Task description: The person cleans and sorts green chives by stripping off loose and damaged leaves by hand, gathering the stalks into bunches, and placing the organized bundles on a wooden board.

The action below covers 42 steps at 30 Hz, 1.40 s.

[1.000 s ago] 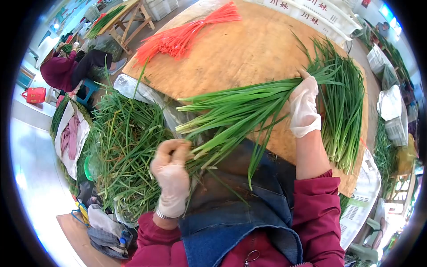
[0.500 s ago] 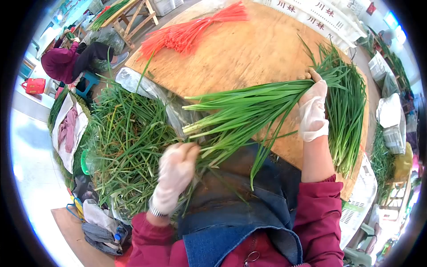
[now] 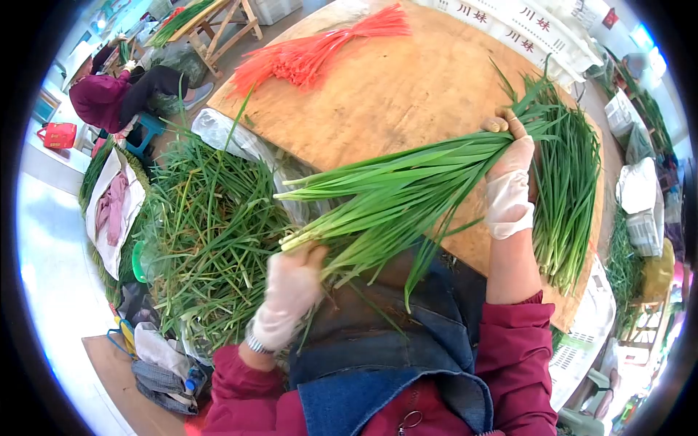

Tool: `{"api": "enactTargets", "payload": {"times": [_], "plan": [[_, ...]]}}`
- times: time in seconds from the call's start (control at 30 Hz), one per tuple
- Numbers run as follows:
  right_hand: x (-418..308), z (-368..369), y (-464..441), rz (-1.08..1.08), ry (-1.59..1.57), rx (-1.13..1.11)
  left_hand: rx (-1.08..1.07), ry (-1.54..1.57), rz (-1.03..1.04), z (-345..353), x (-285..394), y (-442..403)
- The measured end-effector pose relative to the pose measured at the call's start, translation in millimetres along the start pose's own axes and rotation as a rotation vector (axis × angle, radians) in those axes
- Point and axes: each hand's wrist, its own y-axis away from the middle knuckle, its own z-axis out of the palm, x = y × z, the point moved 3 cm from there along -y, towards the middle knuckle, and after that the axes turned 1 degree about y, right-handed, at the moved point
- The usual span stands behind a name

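Note:
A bunch of garlic chives (image 3: 407, 178) is gripped near its leafy end by my gloved right hand (image 3: 511, 182), the pale stalk ends fanning out to the left. Close to those stalk ends is my gloved left hand (image 3: 291, 291), blurred, with its fingers curled; whatever they hold is hidden. Beyond my right hand, another pile of chives (image 3: 567, 196) lies along the table's right side. A large heap of loose, tangled chives (image 3: 214, 232) sits to the left of my left hand, partly in clear plastic.
The round wooden table (image 3: 414, 80) carries a spread of red plastic ties (image 3: 313, 54). White crates (image 3: 502, 29) stand behind it. A denim apron (image 3: 392, 349) covers my lap. At the upper left a person (image 3: 102, 98) sits by a wooden trestle (image 3: 218, 36). Bags (image 3: 163, 370) lie lower left.
The held chives have swung slightly left and their stalk ends are more spread. My left hand has shifted a little down, beside the stalk ends; my right hand keeps its hold.

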Motion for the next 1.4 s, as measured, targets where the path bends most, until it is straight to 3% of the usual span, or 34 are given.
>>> {"api": "enactTargets", "payload": {"times": [0.07,0.13,0.2,0.27,0.3,0.4,0.47,0.57,0.6,0.67,0.83,0.93,1.07,1.1,1.23,1.33,1.4], "plan": [[2.9,-3.9,-1.7,0.023,-0.008,0.038,0.056,-0.230,-0.192,-42.1,3.2,17.9],[6.1,-5.5,-2.0,0.017,0.004,0.096,0.191,-0.227,-0.312,-95.7,-23.6,40.9],[2.8,-7.6,-2.3,0.033,-0.006,0.025,0.344,-0.641,-0.087,-151.7,-60.8,69.3],[-1.8,-10.1,-3.4,-0.020,0.015,0.022,0.157,-1.271,-0.355,-189.3,-89.6,95.6],[-2.1,-11.9,-5.7,0.001,-0.014,0.006,0.168,-1.400,-0.334,-186.9,-87.8,94.1],[-2.0,-13.5,-7.3,0.039,-0.042,-0.013,0.254,-0.774,0.040,-122.9,-39.7,55.3],[-2.9,-10.3,-1.5,0.021,0.000,0.000,0.101,-0.357,-0.004,-75.1,-6.4,22.8],[-5.9,-1.1,5.6,0.010,0.052,-0.012,-0.083,-0.306,0.268,-23.2,5.7,-14.2],[-6.8,-1.4,5.4,0.008,0.072,-0.021,-0.165,-0.444,0.605,-10.2,10.4,-22.4],[-8.6,-2.7,2.1,-0.007,0.080,-0.059,-0.363,0.360,-0.229,14.6,7.4,-37.3],[-11.8,3.2,5.9,-0.049,0.211,0.096,-0.248,0.648,-0.350,2.5,10.8,-44.8],[-10.8,8.0,6.4,-0.046,0.280,0.063,-0.144,0.514,-0.273,-2.6,14.7,-48.5],[-12.1,22.3,12.8,-0.083,0.343,0.093,-0.021,0.609,-0.259,-11.5,24.6,-51.3],[-12.9,24.0,13.0,-0.083,0.352,0.094,-0.048,0.533,-0.249,-14.3,22.0,-53.3],[-13.1,30.6,15.3,-0.092,0.395,0.115,0.139,-0.184,0.131,-13.3,28.7,-54.5],[-11.0,33.8,17.6,-0.105,0.408,0.150,0.220,-0.487,0.320,-3.8,28.8,-54.9],[-8.1,35.0,19.9,-0.110,0.393,0.165,0.198,-0.513,0.259,0.5,19.2,-57.7]]}}
